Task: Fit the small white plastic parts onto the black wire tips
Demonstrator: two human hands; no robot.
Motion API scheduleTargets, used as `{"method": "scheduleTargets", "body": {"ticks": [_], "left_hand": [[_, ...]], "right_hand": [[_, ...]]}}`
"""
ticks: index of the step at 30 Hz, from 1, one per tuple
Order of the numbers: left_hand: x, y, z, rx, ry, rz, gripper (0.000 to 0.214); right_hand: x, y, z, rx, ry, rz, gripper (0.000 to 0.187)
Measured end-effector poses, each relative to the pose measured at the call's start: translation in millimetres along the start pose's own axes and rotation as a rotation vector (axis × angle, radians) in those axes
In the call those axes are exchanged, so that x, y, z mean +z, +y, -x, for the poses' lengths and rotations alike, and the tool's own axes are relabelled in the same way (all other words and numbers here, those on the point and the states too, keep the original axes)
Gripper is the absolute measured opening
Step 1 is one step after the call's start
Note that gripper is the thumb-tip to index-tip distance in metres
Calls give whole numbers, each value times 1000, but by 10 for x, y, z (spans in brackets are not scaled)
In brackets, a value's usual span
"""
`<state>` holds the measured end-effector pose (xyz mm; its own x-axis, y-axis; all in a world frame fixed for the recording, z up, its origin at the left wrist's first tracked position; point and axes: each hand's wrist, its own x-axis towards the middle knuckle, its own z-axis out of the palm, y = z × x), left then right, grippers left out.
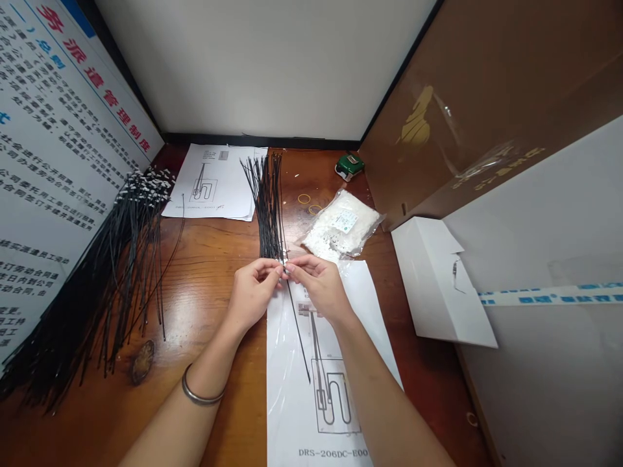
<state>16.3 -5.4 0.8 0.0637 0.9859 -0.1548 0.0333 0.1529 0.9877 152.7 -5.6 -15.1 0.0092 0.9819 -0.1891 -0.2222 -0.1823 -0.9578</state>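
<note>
Desk: one brown wooden desk (209, 259), glossy, its far edge against one pale back panel (263, 71).
Side walls: one brown panel (487, 65) along the right edge, one printed poster (53, 130) along the left.
Wire bundles: two. The bigger bundle (82, 311) leans along the left edge, its white ends (146, 187) toward the far left corner; the smaller bundle (270, 207) lies mid-desk, running toward the far edge.
Drawings: one front sheet (287, 389) under the forearms on the near side; one paper stack (238, 188) by the far left corner.
White card: one folded white card (413, 272) at the right edge.
Hands: two; the left hand (253, 288) and right hand (321, 285) meet, each with thumb and forefinger pinched on the single wire, other fingers curled.
Bag: one clear bag of white bits (343, 224), near the right edge.
Single wire: one black single wire (298, 331), slanting from the fingertips over the front sheet.
Bangle: one metal bangle (199, 399), left wrist.
Tape measure: one green tape measure (349, 166), far right corner.
Bands: two yellow bands (298, 198), left of the bag.
</note>
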Motion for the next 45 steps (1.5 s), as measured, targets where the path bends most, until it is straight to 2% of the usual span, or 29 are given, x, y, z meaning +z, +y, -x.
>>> {"method": "scheduleTargets", "body": {"ticks": [7,14,20,32,45], "left_hand": [[13,-9,13,33,2,-6,12],[9,-30,24,67,-26,-32,12],[6,-34,14,53,-25,-26,14],[-17,-72,-4,32,22,-111,18],[-33,-103,-11,67,-11,-156,17]], "right_hand": [[-17,10,-1,15,-2,-11,29],[-57,-7,-2,51,-57,-36,27],[-26,-4,7,32,3,-16,26],[-15,1,-5,28,15,-45,34],[22,33,-5,13,39,24,41]]}}
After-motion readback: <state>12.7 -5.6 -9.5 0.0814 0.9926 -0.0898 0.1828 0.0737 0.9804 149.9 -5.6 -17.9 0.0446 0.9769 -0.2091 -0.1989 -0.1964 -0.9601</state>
